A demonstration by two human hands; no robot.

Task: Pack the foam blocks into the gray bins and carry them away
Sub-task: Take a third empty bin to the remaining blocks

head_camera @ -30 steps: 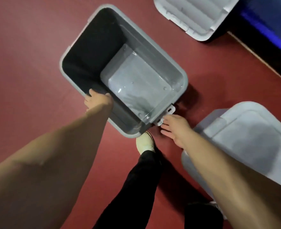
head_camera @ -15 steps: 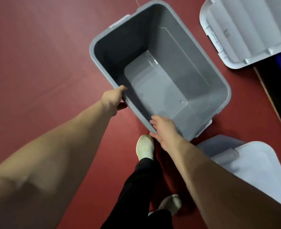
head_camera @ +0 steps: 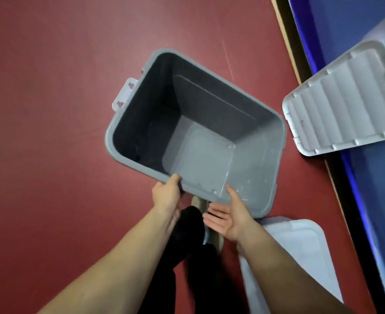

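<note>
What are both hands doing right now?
Left hand: grips the gray bin by its near rim.
Right hand: open, palm up, thumb against the same rim.

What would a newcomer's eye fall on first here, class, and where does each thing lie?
An empty gray bin fills the centre over the red floor. The left hand grips its near rim, and the right hand lies palm up under that rim, thumb over it. A white lid lies ribs up at the right.
</note>
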